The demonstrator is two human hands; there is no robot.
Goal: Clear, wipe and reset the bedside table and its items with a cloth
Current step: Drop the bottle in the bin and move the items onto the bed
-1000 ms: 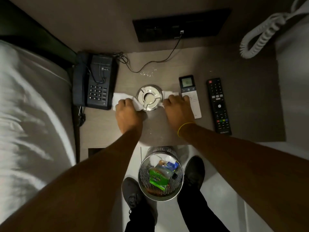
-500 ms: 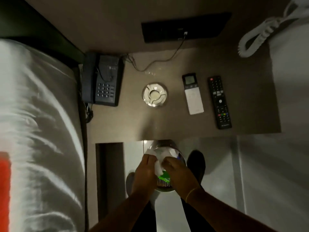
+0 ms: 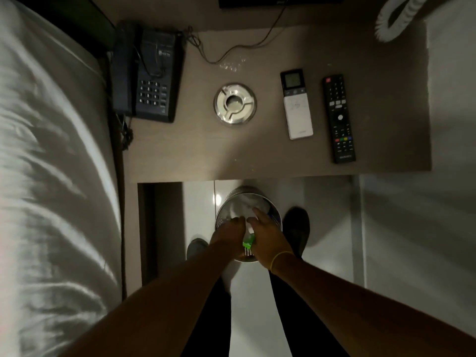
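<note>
Both my hands are low over a round metal waste bin [image 3: 258, 193] on the floor in front of the bedside table [image 3: 180, 155]. A white cloth [image 3: 240, 206] hangs inside the bin from between my left hand [image 3: 229, 231] and my right hand [image 3: 268, 234]; both seem to pinch its near end. Green packaging [image 3: 248, 242] shows in the bin between my wrists. On the table sit a dark phone [image 3: 154, 76] at the left, a metal ashtray [image 3: 235, 103] in the middle, then a white remote [image 3: 296, 104] and a black remote [image 3: 338, 118].
The bed [image 3: 51, 176] runs along the left, close to the table. A thin cable and some shiny specks [image 3: 231, 64] lie behind the ashtray. A white coiled cord [image 3: 396, 16] hangs at the far right corner. My shoes [image 3: 296, 228] stand either side of the bin.
A second ago both hands pressed the cloth on the table under the ashtray. They pulled back with the cloth over the bin and have now dropped lower, the cloth spreading inside it.
</note>
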